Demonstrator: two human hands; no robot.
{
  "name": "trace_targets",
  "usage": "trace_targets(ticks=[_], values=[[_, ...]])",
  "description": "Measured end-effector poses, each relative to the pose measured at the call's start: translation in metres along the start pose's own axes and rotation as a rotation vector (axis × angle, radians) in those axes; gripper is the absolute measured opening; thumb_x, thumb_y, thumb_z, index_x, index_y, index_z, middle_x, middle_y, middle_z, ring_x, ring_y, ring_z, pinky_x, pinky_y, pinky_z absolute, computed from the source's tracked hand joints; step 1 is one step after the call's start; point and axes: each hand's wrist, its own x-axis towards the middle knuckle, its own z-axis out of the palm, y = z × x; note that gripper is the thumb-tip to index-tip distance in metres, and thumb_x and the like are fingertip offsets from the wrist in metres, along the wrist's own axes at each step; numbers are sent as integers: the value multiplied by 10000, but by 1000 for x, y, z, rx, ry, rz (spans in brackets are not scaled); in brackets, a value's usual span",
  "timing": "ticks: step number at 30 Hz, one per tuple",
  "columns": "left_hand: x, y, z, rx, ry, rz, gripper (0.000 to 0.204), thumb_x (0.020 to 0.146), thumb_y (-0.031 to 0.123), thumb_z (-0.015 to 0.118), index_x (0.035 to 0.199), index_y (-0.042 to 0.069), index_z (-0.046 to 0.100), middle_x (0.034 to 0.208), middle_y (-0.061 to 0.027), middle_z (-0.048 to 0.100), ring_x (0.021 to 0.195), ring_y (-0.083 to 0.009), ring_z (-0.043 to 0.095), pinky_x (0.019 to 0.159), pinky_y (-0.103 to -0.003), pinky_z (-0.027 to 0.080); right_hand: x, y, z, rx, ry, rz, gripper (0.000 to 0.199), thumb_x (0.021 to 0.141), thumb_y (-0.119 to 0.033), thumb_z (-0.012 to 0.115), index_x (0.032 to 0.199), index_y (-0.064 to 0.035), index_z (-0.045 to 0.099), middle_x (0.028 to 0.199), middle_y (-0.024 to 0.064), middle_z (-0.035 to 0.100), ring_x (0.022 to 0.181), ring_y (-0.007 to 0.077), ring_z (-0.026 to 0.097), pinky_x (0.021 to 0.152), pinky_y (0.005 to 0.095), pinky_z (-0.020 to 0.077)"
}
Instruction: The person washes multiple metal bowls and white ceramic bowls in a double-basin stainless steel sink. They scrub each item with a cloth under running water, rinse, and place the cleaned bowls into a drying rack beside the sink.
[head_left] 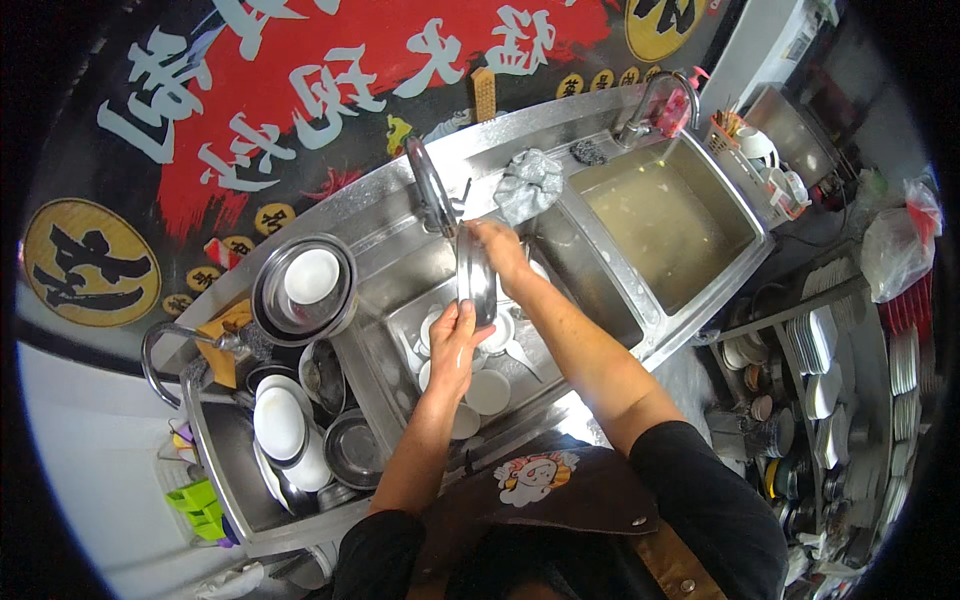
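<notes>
You hold a round metal plate (pixel 476 272) on edge over the middle sink (pixel 400 262), with both hands on it. Your right hand (pixel 497 250) grips the far rim, fingers curled around the edge. Your left hand (pixel 455 330) is at the near rim, fingers bent against the plate's face; you cannot tell from here whether anything sits between palm and metal. The plate stands nearly upright, its thin edge turned toward you.

Below it, the middle sink holds white bowls (pixel 487 390) and small dishes lying loose on the bottom. Just far of the plate a second metal plate (pixel 430 185) leans upright at the sink's far rim, beside a tap. A crumpled grey cloth (pixel 529 182) lies on the divider to the right, and a dark scourer (pixel 588 152) sits further right on the far ledge.

The right sink (pixel 665 222) is filled with cloudy, yellowish water, with a curved tap (pixel 655 100) at its far corner. To the left, a metal bowl (pixel 305 287) holding a white dish rests on the rim between basins. The left sink (pixel 225 460) is stacked with white plates (pixel 280 425) and metal bowls. A rack (pixel 830 380) of white dishes stands well to your right.
</notes>
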Motion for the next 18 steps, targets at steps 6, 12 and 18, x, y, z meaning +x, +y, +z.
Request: trace_targets(ticks=[6,12,18], values=[[14,-41,-13,192,103,192,289,996,256,463,910,0,566,819,-39,535,723,-119,569,629,-293,521,-24,36,7,497,-103,475,687,909,-664,355,1223,-83,547,1085,110,601,941,244,559,801,391,470],[21,-34,-26,1391,96,475,96,853,119,562,879,27,549,916,-137,524,901,-345,547,749,-465,486,-64,43,12,416,-283,529,796,835,-689,501,1280,-29,462,1224,152,540,1129,276,528,957,439,436],[15,-32,-68,1519,-29,601,292,858,267,625,1037,38,648,1220,-121,544,1165,-301,491,997,-435,380,-61,51,-17,179,183,348,372,833,-54,471,1201,-1,491,966,175,618,694,267,650,399,357,560]])
